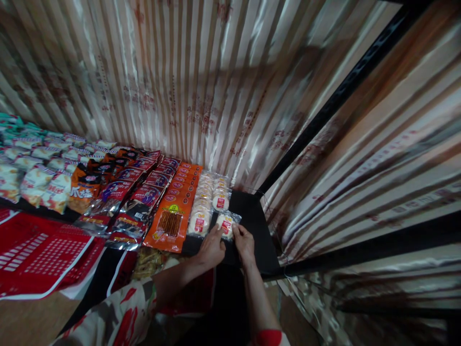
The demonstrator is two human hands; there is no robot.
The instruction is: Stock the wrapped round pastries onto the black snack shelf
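Both my hands rest on a clear packet with a round white cake and a red label (226,224), which lies on the black shelf (254,218) near its front edge. My left hand (212,247) pinches the packet's left edge with its fingers closed. My right hand (243,241) grips the right edge the same way. Just behind the packet stand two rows of the same white-cake packets (206,202), overlapped toward the back.
Left of the cakes lie rows of orange snack packs (175,211), dark red-and-blue packs (139,197), and further snack bags (43,182). A red plastic basket (39,257) sits at front left. Striped shiny curtain (201,81) backs the shelf; a black frame post (345,91) rises at right.
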